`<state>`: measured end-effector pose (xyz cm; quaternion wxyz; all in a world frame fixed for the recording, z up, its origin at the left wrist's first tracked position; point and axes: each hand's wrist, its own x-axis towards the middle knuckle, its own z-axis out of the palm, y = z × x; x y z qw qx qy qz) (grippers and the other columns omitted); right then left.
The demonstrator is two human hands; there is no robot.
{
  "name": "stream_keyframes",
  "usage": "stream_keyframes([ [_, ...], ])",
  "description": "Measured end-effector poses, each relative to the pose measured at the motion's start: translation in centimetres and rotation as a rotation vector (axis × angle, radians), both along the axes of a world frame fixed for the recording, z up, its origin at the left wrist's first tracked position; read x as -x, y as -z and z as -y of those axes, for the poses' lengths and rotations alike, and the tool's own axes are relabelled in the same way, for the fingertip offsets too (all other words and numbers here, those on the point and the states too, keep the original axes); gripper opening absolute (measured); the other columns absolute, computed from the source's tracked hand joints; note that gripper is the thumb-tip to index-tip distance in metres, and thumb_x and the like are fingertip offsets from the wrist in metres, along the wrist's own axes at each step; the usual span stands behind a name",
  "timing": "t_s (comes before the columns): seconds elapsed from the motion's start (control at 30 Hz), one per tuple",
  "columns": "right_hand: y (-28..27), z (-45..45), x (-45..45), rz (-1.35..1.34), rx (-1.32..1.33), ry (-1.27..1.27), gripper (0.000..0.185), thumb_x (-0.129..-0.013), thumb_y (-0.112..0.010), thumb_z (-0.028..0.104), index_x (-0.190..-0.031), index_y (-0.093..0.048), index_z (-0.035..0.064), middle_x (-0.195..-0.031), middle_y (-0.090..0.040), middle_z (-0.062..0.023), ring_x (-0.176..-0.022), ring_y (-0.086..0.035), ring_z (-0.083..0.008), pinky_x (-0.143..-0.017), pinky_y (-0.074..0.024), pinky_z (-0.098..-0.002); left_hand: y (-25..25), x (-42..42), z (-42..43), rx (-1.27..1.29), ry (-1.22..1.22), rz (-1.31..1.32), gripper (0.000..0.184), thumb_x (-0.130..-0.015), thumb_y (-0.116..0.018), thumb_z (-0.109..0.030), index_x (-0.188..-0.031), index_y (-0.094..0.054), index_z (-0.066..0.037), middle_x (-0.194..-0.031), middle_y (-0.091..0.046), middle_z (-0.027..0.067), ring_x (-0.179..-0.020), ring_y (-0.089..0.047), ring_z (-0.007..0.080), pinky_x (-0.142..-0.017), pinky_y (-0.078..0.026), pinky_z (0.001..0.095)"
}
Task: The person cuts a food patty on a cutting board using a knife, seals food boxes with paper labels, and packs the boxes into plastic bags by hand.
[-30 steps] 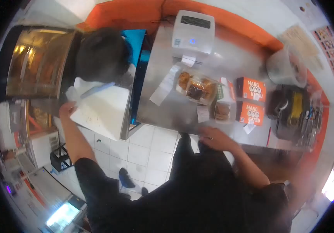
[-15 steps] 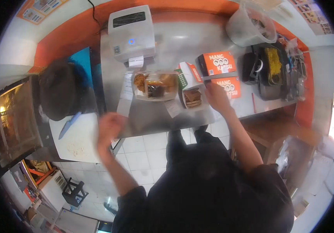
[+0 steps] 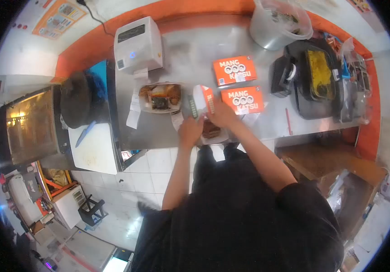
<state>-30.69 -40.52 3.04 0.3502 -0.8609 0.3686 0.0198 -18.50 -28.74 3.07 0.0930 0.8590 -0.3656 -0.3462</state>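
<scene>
An open paper box (image 3: pixel 201 100) with a white, green and orange lid stands at the counter's front edge, sliced brown food (image 3: pixel 211 130) inside it. My left hand (image 3: pixel 190 131) is closed at the left side of the box. On its right side my right hand (image 3: pixel 223 114) has its fingers wrapped round the lid's edge. Left of them lies a clear-lidded tray (image 3: pixel 161 97) of fried food with a dark sauce pack. Two closed orange boxes, an upper one (image 3: pixel 235 70) and a lower one (image 3: pixel 242 99), sit to the right.
A white label printer (image 3: pixel 139 43) stands at the back left, a clear bucket (image 3: pixel 280 25) at the back right. A blue knife (image 3: pixel 85 133) lies on a white cutting board (image 3: pixel 94 149). Further right are a black case (image 3: pixel 319 79) and a red pen (image 3: pixel 289 121).
My left hand has moved from the cutting board rightward to the open box. My right hand has come up from the counter's edge to the box's lid. The view has shifted.
</scene>
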Motion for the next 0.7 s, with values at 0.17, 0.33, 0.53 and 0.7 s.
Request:
stream_keyframes([
  [0.17,2.6,-1.5,1.0,0.143,0.058,0.124,0.046,-0.095,-0.056,0.036,-0.119,-0.055,-0.0036,-0.114,-0.058,-0.0275,-0.106,-0.059,-0.0446,-0.088,-0.051,-0.0509,0.0,2.3,0.9,-0.022,-0.124,0.202,0.063,-0.101,-0.039,-0.051,-0.107,-0.065,0.006,-0.099,-0.067,0.0342,-0.098,-0.066,0.0492,-0.091,-0.05,0.0559],
  [0.33,3.5,-2.6,2.7,0.298,0.076,0.018,0.037,-0.097,-0.05,0.02,-0.13,-0.052,0.0033,-0.116,-0.056,-0.0242,-0.11,-0.056,-0.0442,-0.092,-0.0498,-0.0485,6.1,1.6,-5.1,0.262,-0.212,0.135,0.042,-0.101,-0.046,-0.032,-0.097,-0.066,0.004,-0.086,-0.07,0.0265,-0.083,-0.07,0.0438,-0.077,-0.054,0.0531],
  [0.53,4.3,-3.6,7.4,0.55,-0.334,-0.052,0.045,-0.096,-0.052,0.014,-0.14,-0.048,0.0101,-0.122,-0.055,-0.0216,-0.115,-0.054,-0.0413,-0.097,-0.0467,-0.0459,8.0,3.0,-9.8,0.7,-0.21,-0.131,0.035,-0.081,-0.063,-0.001,-0.115,-0.064,0.005,-0.097,-0.071,0.0251,-0.09,-0.069,0.0399,-0.076,-0.053,0.0459],
  [0.7,5.3,-3.3,11.2,0.433,0.175,-0.323,0.052,-0.094,-0.056,0.014,-0.145,-0.045,0.0112,-0.115,-0.06,-0.0212,-0.109,-0.059,-0.0395,-0.091,-0.0489,-0.0459,1.8,4.4,-9.0,0.387,0.121,0.195,0.02,-0.084,-0.061,-0.001,-0.101,-0.065,0.007,-0.09,-0.069,0.0256,-0.085,-0.067,0.0417,-0.069,-0.054,0.0468],
])
